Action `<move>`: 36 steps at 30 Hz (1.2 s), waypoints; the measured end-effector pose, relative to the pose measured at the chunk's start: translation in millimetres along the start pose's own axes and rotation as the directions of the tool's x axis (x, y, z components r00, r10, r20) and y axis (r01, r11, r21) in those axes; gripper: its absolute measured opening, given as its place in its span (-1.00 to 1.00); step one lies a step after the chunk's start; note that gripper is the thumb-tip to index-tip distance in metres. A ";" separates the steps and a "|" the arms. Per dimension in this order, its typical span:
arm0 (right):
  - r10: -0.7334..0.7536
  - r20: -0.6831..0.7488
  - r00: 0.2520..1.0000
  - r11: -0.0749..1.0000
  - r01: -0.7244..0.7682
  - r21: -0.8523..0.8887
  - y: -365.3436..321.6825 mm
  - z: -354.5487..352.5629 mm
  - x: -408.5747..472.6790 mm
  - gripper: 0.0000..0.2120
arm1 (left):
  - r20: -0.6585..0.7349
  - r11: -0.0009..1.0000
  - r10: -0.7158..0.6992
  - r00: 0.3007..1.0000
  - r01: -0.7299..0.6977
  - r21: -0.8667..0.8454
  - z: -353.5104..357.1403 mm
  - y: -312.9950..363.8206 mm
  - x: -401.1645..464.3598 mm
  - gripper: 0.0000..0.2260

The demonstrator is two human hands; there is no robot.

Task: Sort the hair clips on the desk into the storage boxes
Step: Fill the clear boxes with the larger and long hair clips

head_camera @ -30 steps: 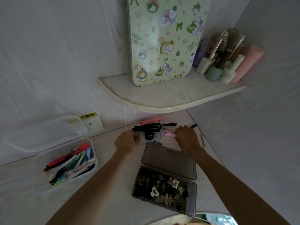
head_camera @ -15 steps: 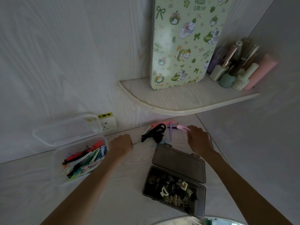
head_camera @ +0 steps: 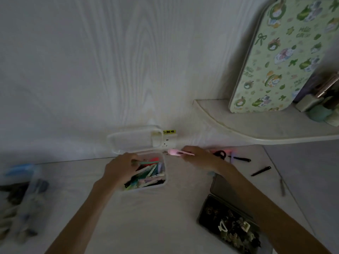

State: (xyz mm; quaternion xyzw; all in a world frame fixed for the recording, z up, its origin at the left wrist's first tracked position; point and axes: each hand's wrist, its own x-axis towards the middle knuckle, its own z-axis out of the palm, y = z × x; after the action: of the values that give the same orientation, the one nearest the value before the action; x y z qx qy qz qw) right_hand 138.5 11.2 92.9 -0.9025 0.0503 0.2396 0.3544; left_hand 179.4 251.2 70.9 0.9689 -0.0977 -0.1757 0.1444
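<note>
A clear storage box (head_camera: pixel 163 182) with its lid up stands at the desk's back and holds several colourful flat hair clips. My left hand (head_camera: pixel 119 170) is over its left side and pinches a clip (head_camera: pixel 146 162) inside the box. My right hand (head_camera: pixel 200 157) holds a pink hair clip (head_camera: pixel 178 153) just right of the box's rim. A dark grey box (head_camera: pixel 205 213) with small claw clips lies open at the front right. Loose black clips (head_camera: pixel 260 171) and a black hair tie (head_camera: pixel 220 154) lie on the desk behind my right hand.
A corner shelf (head_camera: pixel 256 129) juts out above the desk's right end, carrying a green patterned board (head_camera: pixel 282 57) and bottles (head_camera: pixel 319 110). A wall socket (head_camera: pixel 169 142) sits behind the clear box. Blurred items (head_camera: pixel 20 195) lie at the far left.
The view has swung left. My left hand moved from the desk into the clear box. My right hand lifted a pink clip from the pile and carried it left toward the box.
</note>
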 end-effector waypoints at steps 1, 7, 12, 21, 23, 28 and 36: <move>-0.056 0.010 0.998 0.998 0.056 -0.035 -10.4 11.7 7.3 -0.75 | 0.029 1.000 -0.018 0.999 0.018 0.000 1.0 -8.4 -3.7 -0.74; -0.310 -0.058 0.949 0.920 0.284 -0.270 -33.9 88.3 35.5 -0.67 | -0.052 0.993 -0.038 0.998 0.032 -0.110 3.3 -50.5 -23.9 -0.64; -0.447 -0.131 0.885 0.889 0.422 -0.178 -23.3 89.1 22.9 -0.59 | -0.206 0.986 0.007 0.978 -0.041 -0.164 -13.4 -41.7 -18.3 -0.66; -0.098 -0.663 0.742 0.993 0.030 -0.114 116.7 14.5 -32.5 -0.70 | -0.053 0.909 0.402 0.914 -0.405 -0.100 43.0 83.1 17.3 -0.63; 0.146 -0.641 0.754 0.974 -0.224 -0.042 147.2 -2.4 -31.6 -0.67 | 0.022 0.891 0.451 0.892 -0.448 -0.079 64.8 109.6 28.5 -0.59; 0.450 -0.360 0.817 0.876 -0.482 -0.001 175.5 -12.2 -11.9 -0.33 | 0.173 0.921 0.369 0.913 -0.333 -0.203 106.7 150.4 57.3 -0.63; 0.202 -0.647 0.735 0.851 -0.459 -0.256 196.1 -0.1 -13.7 -0.77 | 0.085 0.944 0.152 0.985 -0.119 -0.307 115.5 158.1 76.0 -0.80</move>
State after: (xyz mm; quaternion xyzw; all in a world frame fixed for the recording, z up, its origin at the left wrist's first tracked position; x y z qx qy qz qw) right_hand 75.4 -135.8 -21.3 -0.9588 0.2727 0.0082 0.0790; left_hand 184.8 56.1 -6.7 0.9157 -0.1440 -0.2299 0.2966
